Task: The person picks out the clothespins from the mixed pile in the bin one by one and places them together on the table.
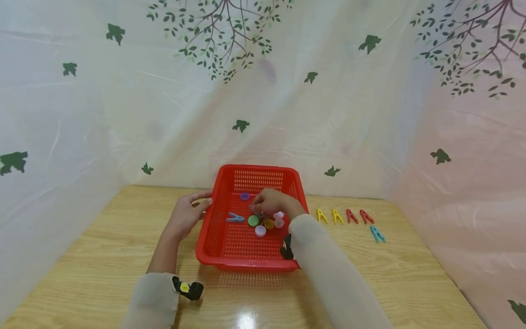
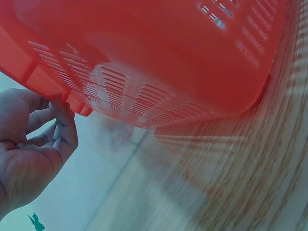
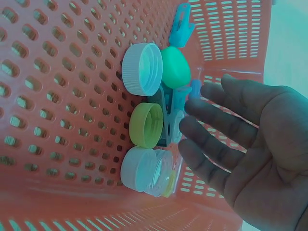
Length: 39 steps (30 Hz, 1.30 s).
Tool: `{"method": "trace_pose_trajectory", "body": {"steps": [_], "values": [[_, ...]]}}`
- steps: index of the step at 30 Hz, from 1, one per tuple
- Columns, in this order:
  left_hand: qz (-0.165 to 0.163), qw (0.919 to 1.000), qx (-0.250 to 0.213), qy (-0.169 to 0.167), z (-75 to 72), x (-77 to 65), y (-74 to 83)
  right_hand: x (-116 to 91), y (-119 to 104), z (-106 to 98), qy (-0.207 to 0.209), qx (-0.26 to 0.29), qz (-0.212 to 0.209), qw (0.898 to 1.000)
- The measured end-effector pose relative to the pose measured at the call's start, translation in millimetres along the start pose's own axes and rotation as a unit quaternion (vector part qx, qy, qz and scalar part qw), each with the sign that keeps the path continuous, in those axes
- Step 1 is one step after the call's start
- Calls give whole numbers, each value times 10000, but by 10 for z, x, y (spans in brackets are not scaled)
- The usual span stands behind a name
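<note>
A red perforated plastic basket (image 1: 255,262) stands on the table. My left hand (image 1: 186,215) grips its left rim, thumb on the upper side and fingers beneath the edge. Inside the basket, my right hand (image 1: 272,202) reaches down with fingers extended and loosely bent; their tips are close to a blue clothespin (image 3: 179,99) among bottle caps. Around it lie a green cap (image 1: 253,221), a white cap (image 1: 260,231), a yellow cap (image 3: 146,126) and translucent caps (image 3: 139,169). Another blue clothespin (image 1: 235,218) lies to the left, a purple cap (image 1: 244,196) farther back.
Right of the basket on the wooden table (image 1: 102,256) are two yellow clothespins (image 1: 337,216), two red clothespins (image 1: 366,216) and a blue clothespin (image 1: 377,234). A leaf-patterned sheet (image 1: 185,137) hangs behind and along both sides.
</note>
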<state>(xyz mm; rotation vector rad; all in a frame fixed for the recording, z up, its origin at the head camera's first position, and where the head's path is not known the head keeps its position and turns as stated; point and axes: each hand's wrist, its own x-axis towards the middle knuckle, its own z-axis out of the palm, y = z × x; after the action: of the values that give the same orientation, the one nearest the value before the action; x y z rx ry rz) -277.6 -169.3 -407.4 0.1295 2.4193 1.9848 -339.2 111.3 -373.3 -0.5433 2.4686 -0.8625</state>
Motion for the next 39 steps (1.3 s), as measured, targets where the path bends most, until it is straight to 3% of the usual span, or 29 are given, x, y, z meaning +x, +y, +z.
{"method": "trace_pose_trajectory", "body": {"steps": [9,14,23,29,35,39], "values": [[78,10000,-17,-14,2,2,-14,-16,-28,11,109,-772,349,9963],[48,10000,5,-9,-6,7,-27,-2,-28,15,55,-945,324,9950],[-1,10000,-26,-18,-13,18,-19,21,-22,25,-156,-753,308,9966],[19,10000,-33,-37,-18,10,-11,37,-30,29,-270,-774,74,9966],[-22,10000,-19,-86,-23,22,-4,36,-40,31,-377,-455,-88,9982],[-61,9999,18,-87,-19,32,9,36,-40,32,-266,-453,-167,9985]]}}
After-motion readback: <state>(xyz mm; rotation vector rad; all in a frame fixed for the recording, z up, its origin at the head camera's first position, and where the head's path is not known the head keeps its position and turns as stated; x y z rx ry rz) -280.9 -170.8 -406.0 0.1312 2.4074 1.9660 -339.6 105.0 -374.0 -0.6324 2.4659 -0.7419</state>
